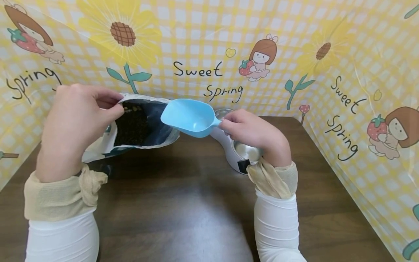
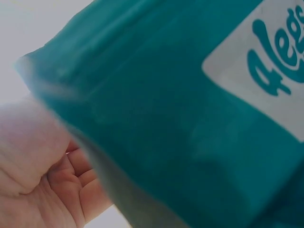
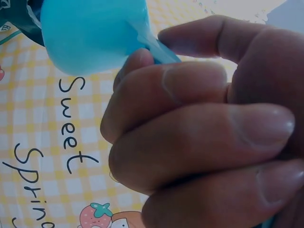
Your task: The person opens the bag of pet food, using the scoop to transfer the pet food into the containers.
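Note:
My left hand point(image 1: 76, 127) pinches the rim of an opened bag point(image 1: 160, 138) between thumb and fingers. Dark, small pieces like kibble point(image 1: 132, 125) lie inside it, and its mouth faces me. In the left wrist view the bag's teal side point(image 2: 156, 123) fills most of the picture, with white-label lettering. My right hand point(image 1: 253, 131) grips the handle of a light blue scoop point(image 1: 191, 116), fingers curled round it. The scoop's bowl holds nothing and overlaps the right edge of the bag's mouth. In the right wrist view the scoop point(image 3: 95, 38) shows beyond the curled fingers.
A pale double pet bowl point(image 1: 226, 147) with two metal dishes stands on the brown wooden table point(image 1: 183, 218), partly behind my right hand. A yellow checked cloth point(image 1: 196, 43) with printed flowers and figures hangs along the back and sides. A small dark object point(image 1: 106, 170) lies under the bag.

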Demonstrator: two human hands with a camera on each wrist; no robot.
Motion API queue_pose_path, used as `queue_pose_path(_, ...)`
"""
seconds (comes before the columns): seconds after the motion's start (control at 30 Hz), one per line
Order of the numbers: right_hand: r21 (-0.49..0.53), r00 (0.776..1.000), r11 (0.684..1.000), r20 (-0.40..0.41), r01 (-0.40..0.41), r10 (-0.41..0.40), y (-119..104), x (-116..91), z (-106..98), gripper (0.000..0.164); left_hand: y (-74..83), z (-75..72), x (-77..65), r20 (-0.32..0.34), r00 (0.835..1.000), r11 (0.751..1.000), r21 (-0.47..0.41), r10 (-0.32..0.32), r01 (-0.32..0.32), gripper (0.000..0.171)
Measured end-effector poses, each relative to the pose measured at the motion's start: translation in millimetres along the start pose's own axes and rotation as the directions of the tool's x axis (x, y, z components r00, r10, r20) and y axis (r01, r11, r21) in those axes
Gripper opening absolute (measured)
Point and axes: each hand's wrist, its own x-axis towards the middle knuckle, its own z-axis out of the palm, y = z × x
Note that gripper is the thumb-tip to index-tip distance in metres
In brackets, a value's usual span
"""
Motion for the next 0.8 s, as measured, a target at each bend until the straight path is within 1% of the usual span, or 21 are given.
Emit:
queue_pose_path(0.13,-0.001,1.000,1.000,0.021,-0.004,0.004,-0.3,-0.9,1.0,0.036,0.3,1.0,-0.2,0.003,1.000,1.000,0.013,0.003,-0.003,0.025)
queue_pose_path(0.3,0.018,0.999,1.000,0.045,0.005,-0.005,-4.4,0.1,5.5,0.032,1.2,1.4,-1.1,0.013,1.000,1.000,0.006,0.009,-0.009,0.025)
queue_pose_path(0.5,0.018,0.998,1.000,0.059,-0.015,0.014,-9.4,2.9,10.7,0.034,1.8,2.0,-1.5,0.031,0.999,1.000,-0.004,0.016,-0.016,0.024)
queue_pose_path(0.6,0.005,0.998,1.000,0.061,-0.028,0.028,-10.9,3.8,11.6,0.034,1.8,2.6,-1.3,0.041,0.999,1.000,0.005,0.021,-0.022,0.024)
queue_pose_path(0.8,-0.018,0.998,0.999,0.058,-0.032,0.033,-10.1,6.9,11.3,0.034,4.9,6.9,-0.5,0.060,0.997,0.997,0.045,0.052,-0.055,0.022)
